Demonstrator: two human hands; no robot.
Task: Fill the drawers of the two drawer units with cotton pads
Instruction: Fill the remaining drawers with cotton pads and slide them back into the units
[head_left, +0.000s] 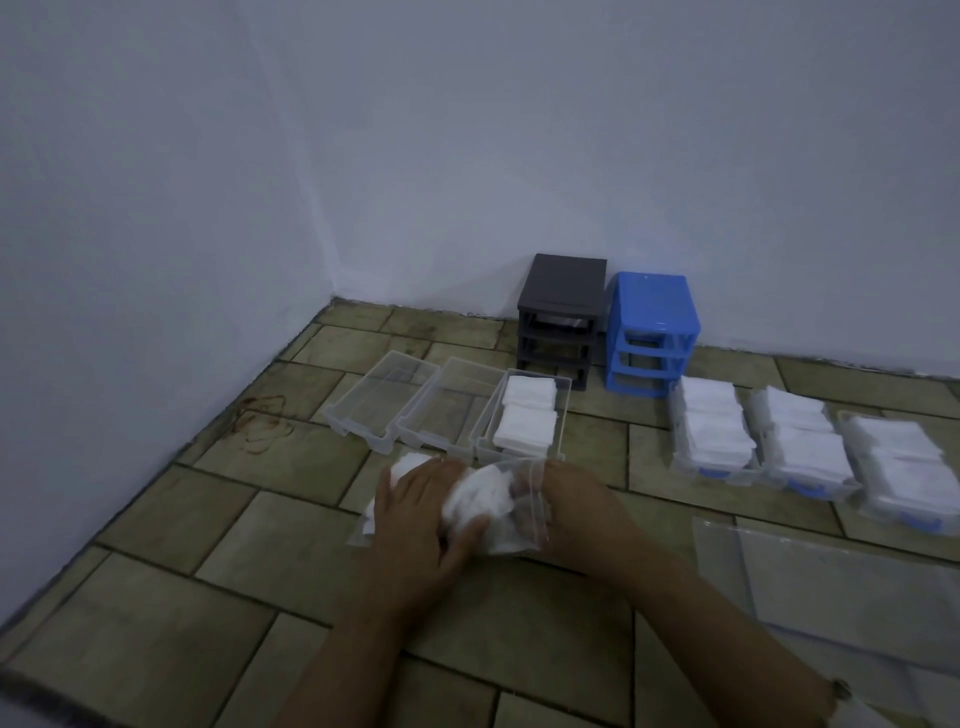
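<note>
Both hands, left hand (415, 512) and right hand (571, 506), grip a bag of cotton pads (488, 506); at 3 o'clock three drawers (711, 431) stand full, at 12 one clear drawer (524, 415) is part-filled, two clear drawers (384, 395) are empty.

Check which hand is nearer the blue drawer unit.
Right. The right hand lies below and a little left of the blue drawer unit, holding the plastic bag of cotton pads. The left hand is farther left, on the bag's other side.
</note>
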